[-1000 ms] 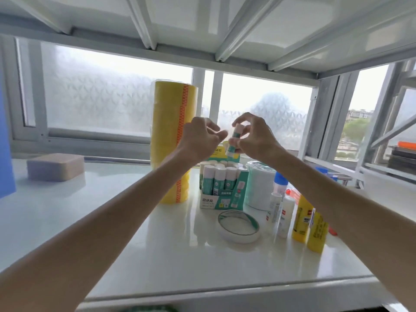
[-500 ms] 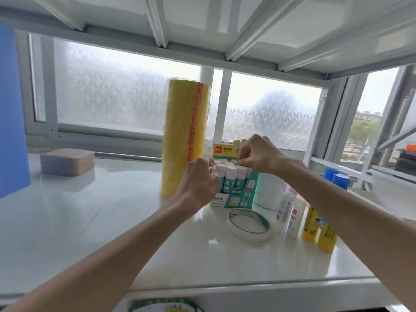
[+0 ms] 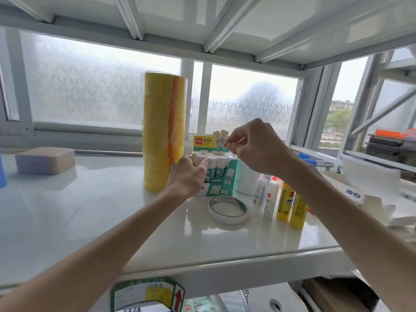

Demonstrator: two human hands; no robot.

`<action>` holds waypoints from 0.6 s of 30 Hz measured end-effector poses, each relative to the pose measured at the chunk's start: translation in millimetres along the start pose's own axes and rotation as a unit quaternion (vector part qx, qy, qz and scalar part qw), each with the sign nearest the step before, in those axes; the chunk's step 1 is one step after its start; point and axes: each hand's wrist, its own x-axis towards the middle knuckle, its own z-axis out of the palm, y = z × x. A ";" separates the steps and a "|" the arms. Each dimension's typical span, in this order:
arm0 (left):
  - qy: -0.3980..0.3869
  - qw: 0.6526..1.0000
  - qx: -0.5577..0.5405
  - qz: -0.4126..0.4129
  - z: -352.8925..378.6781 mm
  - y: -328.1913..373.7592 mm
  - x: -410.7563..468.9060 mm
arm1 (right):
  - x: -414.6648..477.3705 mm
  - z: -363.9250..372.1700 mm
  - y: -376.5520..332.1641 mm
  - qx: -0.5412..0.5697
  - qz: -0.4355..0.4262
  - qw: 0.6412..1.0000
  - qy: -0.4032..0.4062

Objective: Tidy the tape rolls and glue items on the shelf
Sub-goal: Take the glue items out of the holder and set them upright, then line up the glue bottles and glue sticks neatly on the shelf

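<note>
Both hands at the glue stick box (image 3: 221, 183), mid-shelf (image 3: 90, 221).
Left hand (image 3: 189, 176) at the box's left front, fingers curled, index tip on a white cap of the glue sticks (image 3: 219, 159) standing upright inside; cannot tell if it grips anything. Right hand (image 3: 254, 147) above the box's right side, thumb and forefinger tips together beside the raised header flap; cannot tell what, if anything, they pinch. Tall yellow tape stack (image 3: 164, 131) upright just left of the box. Flat tape roll (image 3: 227, 209) lying just in front. White roll (image 3: 246, 181) touching the box's right side. White glue bottles (image 3: 261, 194), then yellow glue bottles (image 3: 286, 203), upright to the right front. Tan block (image 3: 45, 159) far left, well apart.
</note>
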 end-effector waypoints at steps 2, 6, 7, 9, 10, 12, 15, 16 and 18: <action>-0.006 0.999 -0.020 -0.024 -0.9 3.3 -0.5 | -19.3 4.9 -3.5 0.017 0.032 0.999 0.023; 0.001 0.999 -0.045 -0.024 -5.5 -3.4 -6.0 | -33.4 33.9 -12.1 0.045 0.125 0.991 -0.017; -0.002 0.999 -0.047 -0.021 -7.2 -4.7 -7.9 | -32.7 40.7 -15.2 0.060 0.144 0.987 -0.030; -0.001 1.000 -0.028 -0.010 -10.2 -7.4 -9.7 | -28.2 53.6 -21.0 0.080 0.172 0.981 -0.033; 0.019 1.000 -0.013 0.000 -12.2 -8.7 -10.0 | -25.8 59.9 -22.8 0.084 0.187 0.979 -0.025; 0.110 0.994 0.011 0.014 -18.8 -10.1 -9.7 | -22.7 69.8 -23.7 0.076 0.226 0.971 0.004; 0.243 0.969 0.034 0.023 -32.7 -15.1 -5.3 | -20.5 75.3 -23.7 0.056 0.281 0.958 0.019; 0.265 0.963 0.052 0.015 -38.0 -18.5 -2.8 | -19.1 76.9 -22.5 0.065 0.301 0.951 0.015; 0.260 0.963 0.072 -0.020 -47.9 -24.8 3.9 | -16.8 80.4 -20.5 0.098 0.334 0.937 0.005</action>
